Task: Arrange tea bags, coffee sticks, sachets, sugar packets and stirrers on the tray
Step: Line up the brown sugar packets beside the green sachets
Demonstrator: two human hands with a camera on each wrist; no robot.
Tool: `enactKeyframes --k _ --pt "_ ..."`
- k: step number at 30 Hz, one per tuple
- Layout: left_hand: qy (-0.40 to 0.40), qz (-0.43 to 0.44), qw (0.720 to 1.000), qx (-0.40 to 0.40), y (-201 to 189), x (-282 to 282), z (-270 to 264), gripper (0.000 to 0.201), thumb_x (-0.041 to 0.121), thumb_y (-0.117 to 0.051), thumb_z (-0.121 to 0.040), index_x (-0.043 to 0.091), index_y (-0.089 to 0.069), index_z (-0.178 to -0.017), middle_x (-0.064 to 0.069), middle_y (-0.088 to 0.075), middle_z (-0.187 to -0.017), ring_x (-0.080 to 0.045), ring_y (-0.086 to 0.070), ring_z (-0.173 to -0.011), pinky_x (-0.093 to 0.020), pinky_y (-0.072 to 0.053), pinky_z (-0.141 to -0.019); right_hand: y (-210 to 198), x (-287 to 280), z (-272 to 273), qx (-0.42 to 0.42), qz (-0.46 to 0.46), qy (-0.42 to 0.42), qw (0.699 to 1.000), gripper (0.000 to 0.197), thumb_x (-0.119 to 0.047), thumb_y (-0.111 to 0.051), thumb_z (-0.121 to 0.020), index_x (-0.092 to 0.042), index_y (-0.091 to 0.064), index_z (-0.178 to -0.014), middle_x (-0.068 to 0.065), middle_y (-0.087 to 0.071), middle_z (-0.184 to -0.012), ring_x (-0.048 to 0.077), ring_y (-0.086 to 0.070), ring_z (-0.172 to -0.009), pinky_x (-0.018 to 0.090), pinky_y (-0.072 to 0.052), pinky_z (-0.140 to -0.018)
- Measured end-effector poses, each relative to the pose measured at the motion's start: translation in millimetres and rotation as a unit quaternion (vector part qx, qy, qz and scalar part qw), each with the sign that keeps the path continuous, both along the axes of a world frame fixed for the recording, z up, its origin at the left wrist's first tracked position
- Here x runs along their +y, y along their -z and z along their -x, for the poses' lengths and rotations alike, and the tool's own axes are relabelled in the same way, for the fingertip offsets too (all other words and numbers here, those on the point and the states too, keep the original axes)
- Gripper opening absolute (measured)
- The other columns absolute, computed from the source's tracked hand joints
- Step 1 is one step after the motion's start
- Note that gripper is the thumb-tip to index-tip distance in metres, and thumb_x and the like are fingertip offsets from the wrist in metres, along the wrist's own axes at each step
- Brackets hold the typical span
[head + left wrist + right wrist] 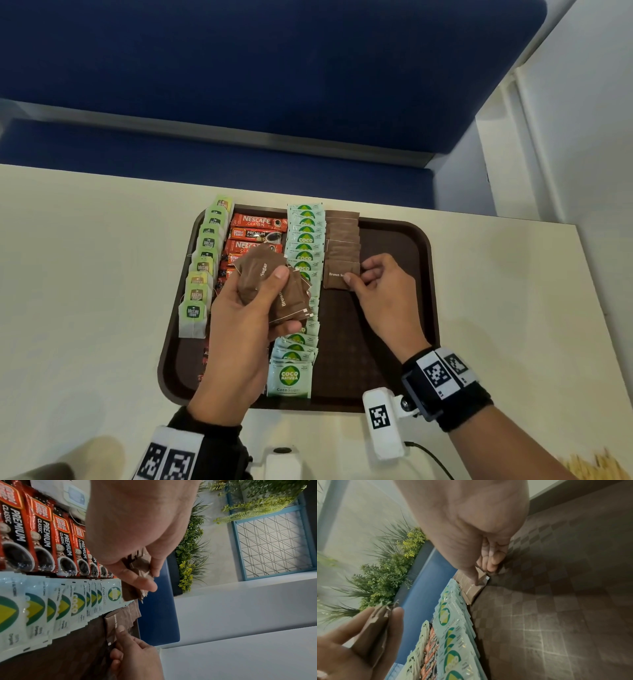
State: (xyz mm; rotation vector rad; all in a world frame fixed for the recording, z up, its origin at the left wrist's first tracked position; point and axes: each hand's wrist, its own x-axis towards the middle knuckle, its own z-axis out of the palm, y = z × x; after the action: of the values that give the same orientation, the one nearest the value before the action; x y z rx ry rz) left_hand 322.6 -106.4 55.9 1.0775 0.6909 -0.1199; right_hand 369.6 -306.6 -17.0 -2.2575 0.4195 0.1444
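A dark brown tray point(394, 240) holds four rows running front to back: green tea bags point(203, 263), red coffee sticks point(257, 233), pale green Coco sugar sachets point(303, 246) and brown sugar packets point(342, 236). My left hand point(239, 315) hovers over the coffee sticks and grips a loose bundle of brown sugar packets point(260, 270) between thumb and fingers. My right hand point(358, 274) pinches the right edge of the nearest brown sugar packet point(334, 277), which lies at the front end of its row. In the left wrist view that packet point(116, 622) lies flat under a fingertip.
The tray's right side and front right are bare. Pale wooden stirrers point(582, 466) lie on the cream table point(85, 274) at the bottom right corner. A blue bench point(239, 85) stands beyond the table's far edge. A black cable point(428, 455) runs near the front edge.
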Motion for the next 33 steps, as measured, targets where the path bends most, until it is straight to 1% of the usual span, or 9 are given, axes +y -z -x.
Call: enactKeyframes --k 3,6,9,15,21,25,27,30,33 --pt "0.002 0.007 1.0 -0.002 1.8 -2.3 -1.0 0.04 0.022 -0.077 -0.095 0.022 -0.068 -0.134 -0.01 -0.083 -0.111 -0.023 -0.081 -0.081 -0.027 -0.062 -0.051 -24.8 3.9 9.1 -0.041 -0.021 -0.004 0.999 0.035 -0.04 -0.087 -0.087 -0.025 -0.064 -0.11 -0.005 -0.065 -0.102 0.007 -0.06 -0.077 0.014 -0.048 -0.069" --pt "-0.003 0.017 1.0 -0.002 2.6 -7.2 -1.3 0.04 0.021 -0.078 -0.095 0.02 -0.068 -0.134 -0.013 -0.082 -0.112 -0.023 -0.08 -0.079 -0.028 -0.062 -0.051 -62.6 22.7 29.1 -0.061 -0.161 -0.054 0.984 0.036 -0.043 -0.089 -0.082 -0.026 -0.066 -0.104 -0.005 -0.066 -0.095 0.008 -0.059 -0.078 0.017 -0.051 -0.071" --pt "0.012 0.02 1.0 -0.007 1.4 -14.5 -1.0 0.032 0.021 -0.076 -0.097 0.018 -0.071 -0.128 -0.014 -0.081 -0.107 -0.021 -0.079 -0.075 -0.028 -0.06 -0.052 -79.4 41.3 39.3 -0.04 -0.193 -0.116 0.973 0.04 -0.042 -0.095 -0.075 -0.026 -0.068 -0.099 -0.003 -0.066 -0.091 0.015 -0.059 -0.078 0.024 -0.054 -0.069" --pt "0.021 0.032 0.999 -0.017 0.2 -13.8 -0.5 0.035 0.021 -0.074 -0.098 0.018 -0.069 -0.133 -0.01 -0.082 -0.115 -0.023 -0.082 -0.088 -0.03 -0.065 -0.058 -82.0 33.1 25.9 0.03 -0.228 -0.1 0.968 0.019 -0.029 -0.09 -0.086 -0.024 -0.075 -0.096 -0.002 -0.075 -0.09 0.015 -0.07 -0.084 0.024 -0.06 -0.077" --pt "0.012 0.021 0.999 -0.028 3.0 -11.2 2.7 0.037 0.019 -0.077 -0.096 0.019 -0.069 -0.132 -0.011 -0.082 -0.113 -0.023 -0.081 -0.08 -0.026 -0.061 -0.05 -86.4 26.4 25.7 0.099 -0.338 -0.029 0.935 0.016 -0.013 -0.078 -0.097 -0.007 -0.067 -0.107 0.016 -0.074 -0.107 0.018 -0.074 -0.076 0.026 -0.061 -0.072" --pt "0.025 0.0 0.999 -0.043 2.9 -8.8 3.6 0.042 0.014 -0.079 -0.093 0.018 -0.069 -0.133 -0.008 -0.083 -0.11 -0.024 -0.082 -0.081 -0.025 -0.059 -0.046 -88.6 25.1 27.4 0.106 -0.33 -0.066 0.936 0.037 -0.009 -0.068 -0.103 -0.035 -0.065 -0.128 0.005 -0.075 -0.107 0.019 -0.077 -0.095 0.029 -0.063 -0.078" --pt "0.037 -0.015 0.998 -0.049 2.7 -8.1 4.0 0.042 0.013 -0.079 -0.092 0.019 -0.069 -0.133 -0.007 -0.083 -0.11 -0.028 -0.082 -0.085 -0.026 -0.059 -0.046 -89.8 23.8 26.6 0.095 -0.28 -0.097 0.95 0.039 -0.012 -0.067 -0.104 -0.045 -0.067 -0.124 -0.003 -0.074 -0.108 0.014 -0.073 -0.101 0.026 -0.061 -0.082" --pt "0.048 -0.035 0.997 -0.055 3.1 -7.4 5.6 0.039 0.013 -0.08 -0.093 0.022 -0.071 -0.13 -0.007 -0.082 -0.111 -0.032 -0.082 -0.088 -0.029 -0.06 -0.047 -91.7 22.5 24.8 0.072 -0.26 -0.069 0.96 0.023 -0.015 -0.069 -0.102 -0.036 -0.069 -0.112 -0.01 -0.078 -0.107 0.007 -0.072 -0.099 0.018 -0.056 -0.081" --pt "0.048 -0.04 0.997 -0.055 3.4 -7.4 7.3 0.038 0.014 -0.08 -0.093 0.023 -0.072 -0.129 -0.007 -0.083 -0.11 -0.031 -0.081 -0.086 -0.03 -0.061 -0.049 -91.0 23.4 26.3 0.101 -0.333 0.011 0.938 0.016 -0.017 -0.072 -0.1 -0.015 -0.065 -0.114 -0.003 -0.081 -0.103 0.007 -0.073 -0.09 0.022 -0.055 -0.078"
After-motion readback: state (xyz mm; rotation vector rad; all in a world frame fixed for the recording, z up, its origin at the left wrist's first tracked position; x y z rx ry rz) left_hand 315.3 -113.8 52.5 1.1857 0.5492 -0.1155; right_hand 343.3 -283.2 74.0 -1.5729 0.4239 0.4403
